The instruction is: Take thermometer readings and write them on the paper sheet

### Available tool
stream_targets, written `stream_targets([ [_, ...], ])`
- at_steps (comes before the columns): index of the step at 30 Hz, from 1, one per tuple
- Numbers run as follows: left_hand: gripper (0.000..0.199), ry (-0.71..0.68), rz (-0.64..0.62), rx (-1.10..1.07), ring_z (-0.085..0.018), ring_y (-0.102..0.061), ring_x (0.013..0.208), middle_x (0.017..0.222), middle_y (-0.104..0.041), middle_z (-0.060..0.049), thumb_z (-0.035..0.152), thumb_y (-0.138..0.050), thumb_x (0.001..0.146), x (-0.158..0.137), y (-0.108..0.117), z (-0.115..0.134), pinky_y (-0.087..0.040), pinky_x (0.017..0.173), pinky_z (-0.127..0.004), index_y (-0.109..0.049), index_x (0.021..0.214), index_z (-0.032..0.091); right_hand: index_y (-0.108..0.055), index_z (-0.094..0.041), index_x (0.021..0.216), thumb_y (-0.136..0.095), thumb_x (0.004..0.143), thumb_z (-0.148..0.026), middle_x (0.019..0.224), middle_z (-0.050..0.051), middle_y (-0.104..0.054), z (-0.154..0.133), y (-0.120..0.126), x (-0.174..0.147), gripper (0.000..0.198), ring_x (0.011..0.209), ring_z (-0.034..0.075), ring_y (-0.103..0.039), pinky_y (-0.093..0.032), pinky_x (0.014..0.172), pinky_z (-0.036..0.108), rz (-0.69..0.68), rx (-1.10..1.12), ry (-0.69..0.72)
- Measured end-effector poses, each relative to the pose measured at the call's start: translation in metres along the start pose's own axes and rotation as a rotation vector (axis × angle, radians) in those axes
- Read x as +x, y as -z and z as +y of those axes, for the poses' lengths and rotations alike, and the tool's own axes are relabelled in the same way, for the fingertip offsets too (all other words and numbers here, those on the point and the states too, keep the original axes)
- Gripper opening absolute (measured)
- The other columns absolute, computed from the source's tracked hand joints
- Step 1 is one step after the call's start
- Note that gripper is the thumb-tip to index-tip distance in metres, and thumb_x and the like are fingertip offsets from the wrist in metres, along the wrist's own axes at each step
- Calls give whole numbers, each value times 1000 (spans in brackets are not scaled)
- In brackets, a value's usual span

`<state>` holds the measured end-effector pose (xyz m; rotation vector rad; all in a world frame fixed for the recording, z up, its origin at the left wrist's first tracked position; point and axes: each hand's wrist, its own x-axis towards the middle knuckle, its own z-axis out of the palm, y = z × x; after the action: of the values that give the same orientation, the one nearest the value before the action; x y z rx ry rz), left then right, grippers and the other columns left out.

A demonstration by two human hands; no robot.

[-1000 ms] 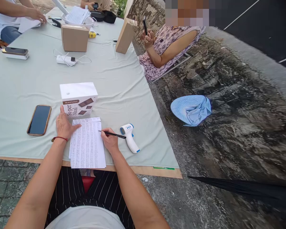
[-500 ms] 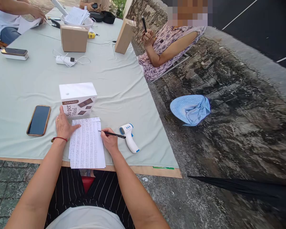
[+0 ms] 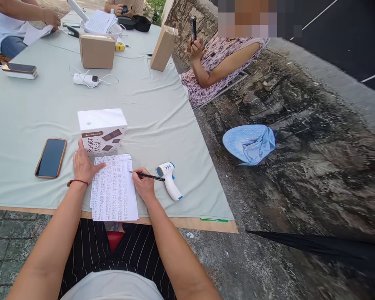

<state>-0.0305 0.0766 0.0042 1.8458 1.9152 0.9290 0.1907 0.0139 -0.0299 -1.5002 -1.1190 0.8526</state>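
My right hand is closed around a black pen, its tip at the right part of a sheet of paper covered in rows of small handwriting. The sheet lies on others at the table's front edge. My left hand lies open at the sheet's upper left, thumb on the paper and fingers against the lower left of a white snack box. To the right of my right hand rests a white and blue infrared thermometer. A smartphone in a brown case lies left of my left hand.
Farther back on the cloth-covered table are a cardboard box, a taller carton, a white device with cables and a basket of papers. A person sits at right holding a phone. A blue hat lies beyond the table edge.
My hands, the pen and the paper stay where they were. The seated person at right has shifted the held phone slightly to the right.
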Motion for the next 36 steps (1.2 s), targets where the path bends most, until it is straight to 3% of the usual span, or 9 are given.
stream_targets([
  [36, 141, 7, 14, -44, -38, -41, 140, 149, -45, -17, 34, -91, 52, 1, -2, -4, -20, 123, -60, 2, 158, 24, -57, -24, 69, -51, 71, -36, 64, -2, -60, 1, -1, 0, 14, 62, 16, -52, -44, 61, 30, 51, -21, 22],
])
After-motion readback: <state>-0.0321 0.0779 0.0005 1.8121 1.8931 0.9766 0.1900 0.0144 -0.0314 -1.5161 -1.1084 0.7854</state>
